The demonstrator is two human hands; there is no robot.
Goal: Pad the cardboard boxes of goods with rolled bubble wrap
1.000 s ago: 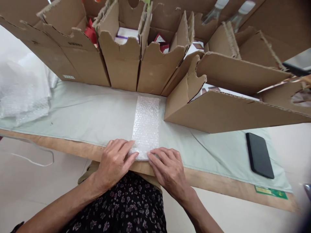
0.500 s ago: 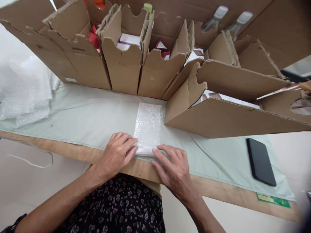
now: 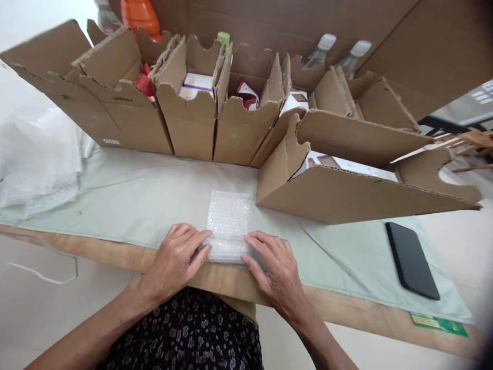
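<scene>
A strip of bubble wrap (image 3: 228, 218) lies on the pale green cloth (image 3: 131, 200) at the table's near edge, its near end rolled over into a thick fold. My left hand (image 3: 175, 259) presses the fold's left end with its fingers together. At the right end my right hand (image 3: 275, 267) does the same. Whatever is inside the roll is hidden.
A row of open cardboard boxes (image 3: 192, 110) with small cartons stands behind the wrap. A long low box (image 3: 346, 192) sits to the right. A black phone (image 3: 411, 259) lies at the right, a heap of bubble wrap (image 3: 36, 159) at the left. Bottles (image 3: 323, 49) stand at the back.
The near end of the bubble wrap has been rolled away from me, so the flat strip is shorter. Both hands moved forward with the roll.
</scene>
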